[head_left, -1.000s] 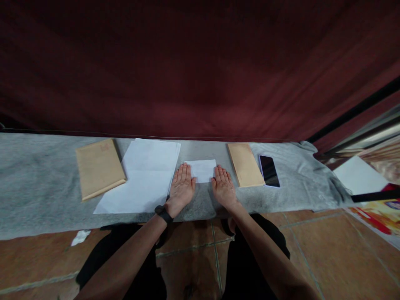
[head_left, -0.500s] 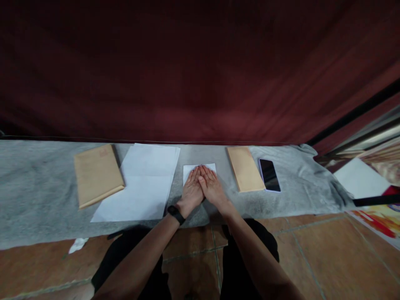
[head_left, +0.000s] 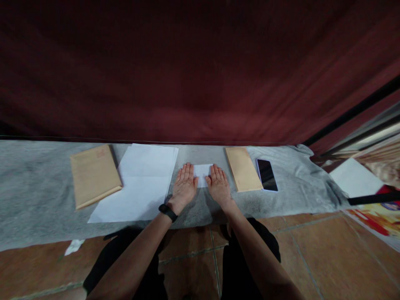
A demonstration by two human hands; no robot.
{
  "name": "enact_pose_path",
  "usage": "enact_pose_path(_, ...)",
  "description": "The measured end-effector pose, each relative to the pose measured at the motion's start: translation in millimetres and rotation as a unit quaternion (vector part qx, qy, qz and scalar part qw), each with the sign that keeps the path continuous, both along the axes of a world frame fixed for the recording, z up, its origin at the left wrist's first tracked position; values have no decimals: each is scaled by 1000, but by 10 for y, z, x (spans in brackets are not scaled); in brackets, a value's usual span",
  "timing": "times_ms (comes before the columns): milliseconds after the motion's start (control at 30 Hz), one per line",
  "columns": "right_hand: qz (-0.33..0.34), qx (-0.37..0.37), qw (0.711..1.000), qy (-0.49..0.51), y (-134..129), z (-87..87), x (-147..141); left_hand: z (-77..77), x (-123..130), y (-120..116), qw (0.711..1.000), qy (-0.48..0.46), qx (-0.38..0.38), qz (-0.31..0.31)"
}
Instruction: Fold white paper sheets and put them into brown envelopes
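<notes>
A small white folded paper (head_left: pixel 202 174) lies on the grey cloth, between my two hands. My left hand (head_left: pixel 185 183) rests flat on its left end, palm down, fingers pointing away from me. On the right end my right hand (head_left: pixel 218 184) lies flat in the same way. Both thumbs point inward, and the middle of the paper shows between them. The paper's outer ends are hidden under my hands. Larger white sheets (head_left: pixel 146 179) lie just left of my left hand.
A thick brown envelope (head_left: pixel 95 175) overlaps the sheets at the left. Right of my hands lie a narrower brown envelope (head_left: pixel 244 170) and a phone (head_left: pixel 267 175). The grey cloth (head_left: pixel 296 183) ends at a dark red curtain (head_left: pixel 193 83) behind.
My hands, which lay together with fingers overlapping on the paper, have moved apart to its left and right ends. The middle of the paper is now uncovered.
</notes>
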State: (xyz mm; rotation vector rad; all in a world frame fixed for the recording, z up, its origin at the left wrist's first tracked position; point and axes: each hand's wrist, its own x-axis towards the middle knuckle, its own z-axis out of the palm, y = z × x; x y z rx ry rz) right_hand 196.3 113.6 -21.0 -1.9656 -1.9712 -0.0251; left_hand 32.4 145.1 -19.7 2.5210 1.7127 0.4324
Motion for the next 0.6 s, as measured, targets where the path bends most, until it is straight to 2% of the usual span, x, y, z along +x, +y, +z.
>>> enact_pose_path(233,-86,-27,995,43,-10,188,87,-17,-13,-22,1000,-8,8,19)
enact_pose_path(400,-123,-59,986,93,3,174,80,0,-10,-32,1000,-3,3,18)
enact_pose_path(500,-117,-70,975,175,61,185,101,39,-1,-33,1000,-16,-4,18)
enact_pose_path(600,-65,-19,953,295,99,297,136,141,31,-39,997,-80,-12,15)
